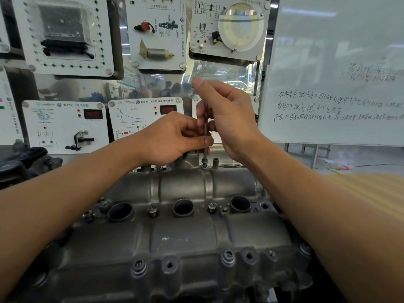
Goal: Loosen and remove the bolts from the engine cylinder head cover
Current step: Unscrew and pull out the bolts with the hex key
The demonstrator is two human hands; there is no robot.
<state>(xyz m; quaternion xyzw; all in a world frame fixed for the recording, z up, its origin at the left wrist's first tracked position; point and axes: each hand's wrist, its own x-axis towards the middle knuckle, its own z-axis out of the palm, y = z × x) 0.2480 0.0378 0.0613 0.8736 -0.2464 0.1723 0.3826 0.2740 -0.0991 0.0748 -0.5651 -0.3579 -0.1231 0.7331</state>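
Cylinder head cover (185, 235) nearest; front-edge bolt (228, 258) seated. At the far edge a thin metal shaft (205, 136) stands upright on the far bolt (204, 165). Left hand (175, 136) pinches the shaft low. Right hand (229, 119) curls round it higher, thumb raised. Whiteboard (338, 62) behind.

Left of the whiteboard (336, 51), which bears handwritten Chinese lines, you see a sensor panel (131, 114) headed 帕萨特 B冷却液温度传感器. Farther left of the whiteboard, the meter panel (65, 130) reads 帕萨特 B空气流量计.
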